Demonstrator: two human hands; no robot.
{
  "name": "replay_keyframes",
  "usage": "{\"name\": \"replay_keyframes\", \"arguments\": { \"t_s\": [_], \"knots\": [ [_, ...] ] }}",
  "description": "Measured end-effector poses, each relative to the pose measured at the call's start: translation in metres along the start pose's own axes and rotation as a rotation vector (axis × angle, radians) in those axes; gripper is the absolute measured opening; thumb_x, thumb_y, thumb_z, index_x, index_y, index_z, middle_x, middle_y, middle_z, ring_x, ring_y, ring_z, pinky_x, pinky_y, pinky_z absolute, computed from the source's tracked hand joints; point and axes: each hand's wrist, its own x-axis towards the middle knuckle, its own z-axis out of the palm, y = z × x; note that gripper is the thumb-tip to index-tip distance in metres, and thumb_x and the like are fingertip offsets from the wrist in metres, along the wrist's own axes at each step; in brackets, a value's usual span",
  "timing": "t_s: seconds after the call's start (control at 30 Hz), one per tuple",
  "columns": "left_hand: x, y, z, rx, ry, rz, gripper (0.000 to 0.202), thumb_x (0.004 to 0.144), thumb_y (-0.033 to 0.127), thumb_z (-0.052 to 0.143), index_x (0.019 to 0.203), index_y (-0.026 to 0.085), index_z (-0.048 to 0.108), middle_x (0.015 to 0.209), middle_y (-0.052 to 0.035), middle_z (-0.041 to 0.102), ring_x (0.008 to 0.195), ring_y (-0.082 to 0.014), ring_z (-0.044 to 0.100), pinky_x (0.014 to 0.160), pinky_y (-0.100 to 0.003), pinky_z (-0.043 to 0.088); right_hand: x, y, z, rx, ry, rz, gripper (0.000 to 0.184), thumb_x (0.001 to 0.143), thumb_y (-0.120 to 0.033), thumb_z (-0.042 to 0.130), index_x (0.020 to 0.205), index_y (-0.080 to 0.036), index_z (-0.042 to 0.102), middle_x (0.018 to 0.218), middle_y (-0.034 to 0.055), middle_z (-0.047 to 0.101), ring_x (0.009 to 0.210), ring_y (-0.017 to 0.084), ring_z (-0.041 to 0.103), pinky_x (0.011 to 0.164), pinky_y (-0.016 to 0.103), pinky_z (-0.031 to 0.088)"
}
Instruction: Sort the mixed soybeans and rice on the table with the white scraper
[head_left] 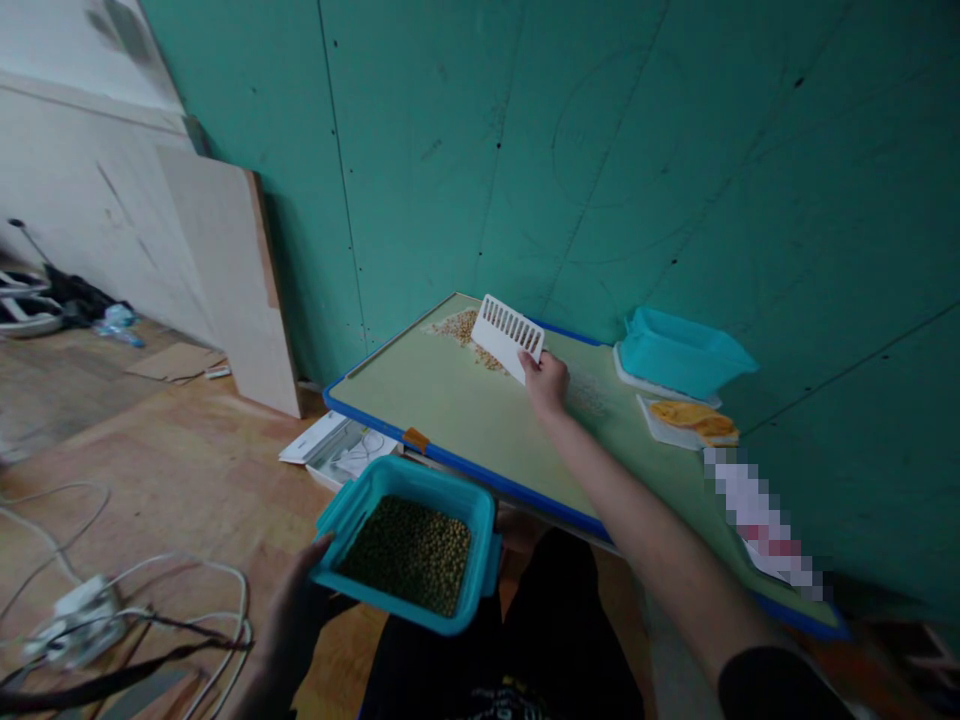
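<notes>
My left hand (296,600) grips the near left corner of a teal plastic box (409,545) filled with small green beans, held below the table's front edge over my lap. My right hand (545,380) reaches across the pale green table (465,410) and holds a white slotted scraper (508,335) by its lower end. The scraper stands tilted beside a small pile of pale beans (461,328) at the table's far left corner.
A second teal box (679,350) sits at the back right near the green wall, with a white lid holding something yellow (694,420) beside it. A blurred paper (757,515) lies on the right. Cables and a power strip (75,615) lie on the wooden floor at left.
</notes>
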Motion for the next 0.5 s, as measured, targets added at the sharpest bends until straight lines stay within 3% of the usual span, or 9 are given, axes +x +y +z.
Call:
{"name": "replay_keyframes", "arguments": {
  "t_s": [0.1,0.27,0.5],
  "knots": [
    [-0.004,0.003,0.001,-0.033,-0.016,-0.002,0.048,0.066,0.058,0.087,0.103,0.028,0.078,0.093,-0.0092,0.084,0.119,-0.0476,0.074,0.081,-0.055,0.068,0.001,0.005,0.004,0.052,-0.003,-0.004,0.020,0.096,-0.031,0.070,0.091,-0.015,0.081,0.094,0.0139,0.084,0.085,0.025,0.073,0.070,0.028,0.045],
    [-0.011,0.011,0.000,-0.042,-0.056,0.073,0.036,0.065,0.046,0.091,0.092,0.026,0.077,0.087,-0.0052,0.084,0.089,-0.0363,0.078,0.064,-0.043,0.067,0.000,0.010,0.005,0.116,0.015,-0.012,0.022,0.095,-0.032,0.066,0.088,-0.016,0.080,0.087,0.0104,0.082,0.082,0.024,0.071,0.071,0.028,0.047],
    [-0.018,0.021,0.004,-0.018,-0.053,0.069,0.038,0.062,0.043,0.090,0.094,0.027,0.078,0.092,-0.0091,0.084,0.105,-0.0437,0.076,0.066,-0.045,0.067,0.005,0.017,0.007,0.172,-0.009,0.008,0.021,0.094,-0.033,0.066,0.086,-0.016,0.076,0.086,0.0093,0.080,0.079,0.022,0.068,0.069,0.027,0.044]
  ]
}}
